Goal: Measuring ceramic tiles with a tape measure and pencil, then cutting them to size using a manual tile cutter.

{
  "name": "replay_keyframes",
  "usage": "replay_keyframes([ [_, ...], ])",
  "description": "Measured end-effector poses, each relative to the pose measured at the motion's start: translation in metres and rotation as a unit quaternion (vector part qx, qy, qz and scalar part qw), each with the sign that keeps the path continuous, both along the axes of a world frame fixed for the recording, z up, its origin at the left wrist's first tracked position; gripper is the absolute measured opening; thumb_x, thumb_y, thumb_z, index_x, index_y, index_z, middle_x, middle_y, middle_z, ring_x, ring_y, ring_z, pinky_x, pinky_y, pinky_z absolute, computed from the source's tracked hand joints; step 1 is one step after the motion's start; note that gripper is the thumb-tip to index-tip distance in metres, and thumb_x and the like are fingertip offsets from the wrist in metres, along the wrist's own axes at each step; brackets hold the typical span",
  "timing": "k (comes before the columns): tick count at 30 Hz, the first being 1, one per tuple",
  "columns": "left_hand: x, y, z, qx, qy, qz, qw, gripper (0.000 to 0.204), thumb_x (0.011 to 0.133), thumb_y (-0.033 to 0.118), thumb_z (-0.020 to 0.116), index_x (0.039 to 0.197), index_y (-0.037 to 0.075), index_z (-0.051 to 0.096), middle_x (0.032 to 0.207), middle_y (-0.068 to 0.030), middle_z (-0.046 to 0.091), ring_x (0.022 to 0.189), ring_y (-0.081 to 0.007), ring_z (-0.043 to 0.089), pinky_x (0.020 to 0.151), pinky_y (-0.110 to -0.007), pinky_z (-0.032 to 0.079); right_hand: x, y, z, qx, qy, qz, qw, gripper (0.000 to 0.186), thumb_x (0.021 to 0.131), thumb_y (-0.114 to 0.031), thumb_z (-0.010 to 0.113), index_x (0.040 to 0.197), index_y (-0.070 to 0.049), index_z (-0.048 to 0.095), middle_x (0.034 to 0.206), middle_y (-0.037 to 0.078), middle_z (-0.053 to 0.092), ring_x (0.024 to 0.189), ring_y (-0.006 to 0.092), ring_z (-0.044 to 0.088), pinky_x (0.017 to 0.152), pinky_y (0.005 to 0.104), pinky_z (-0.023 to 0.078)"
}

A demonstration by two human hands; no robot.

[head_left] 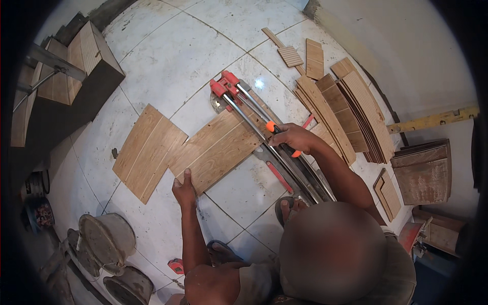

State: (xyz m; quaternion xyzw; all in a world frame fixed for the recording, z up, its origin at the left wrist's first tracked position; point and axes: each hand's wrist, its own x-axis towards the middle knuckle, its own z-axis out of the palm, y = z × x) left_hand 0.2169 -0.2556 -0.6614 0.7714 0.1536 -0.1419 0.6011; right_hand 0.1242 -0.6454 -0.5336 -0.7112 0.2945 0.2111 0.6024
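A tile cutter [249, 99] with red end blocks and two steel rails lies slantwise on the floor. Under its rails rests one end of a wood-look tile [218, 147]. My left hand [184, 189] grips that tile's near left edge, thumb on top. My right hand [294, 138] is closed around an orange-and-black handle [274, 128] over the rails; how it joins the cutter is hidden. Another wood-look tile [147, 155] lies on the floor to the left, against the first tile's far-left end. A red bar [278, 176] lies beside the cutter's rails.
Stacked wood-look tiles [363, 112] and offcuts [291, 56] lie to the right, near a yellow level [434, 120]. Steps [96, 71] rise at the far left. Dirty buckets [114, 236] stand at the lower left. A red tool [176, 266] lies near my left arm.
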Motion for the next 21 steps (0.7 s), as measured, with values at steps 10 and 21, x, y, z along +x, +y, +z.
replay_keyframes([
  [10,0.0,-0.001,0.001,-0.016,0.004,0.005,1.0,0.045,0.098,0.033,0.075,0.117,-0.007,0.065,0.109,-0.0139,0.073,0.096,-0.019,0.066,0.089,-0.032,0.052,-0.001,0.007,0.015,-0.069,-0.022,0.005,0.997,0.037,0.083,-0.033,0.074,0.088,0.003,0.072,0.081,0.011,0.069,0.069,0.0182,0.063,0.066,0.0333,0.051],
  [21,-0.006,-0.001,-0.001,0.016,-0.019,0.014,1.0,0.049,0.102,0.039,0.069,0.117,-0.007,0.064,0.107,-0.0146,0.072,0.095,-0.0192,0.066,0.088,-0.033,0.053,-0.204,-0.009,0.068,-0.132,0.201,0.231,0.943,0.046,0.087,-0.045,0.072,0.092,0.0,0.074,0.07,0.018,0.067,0.071,0.0275,0.07,0.07,0.0431,0.053],
])
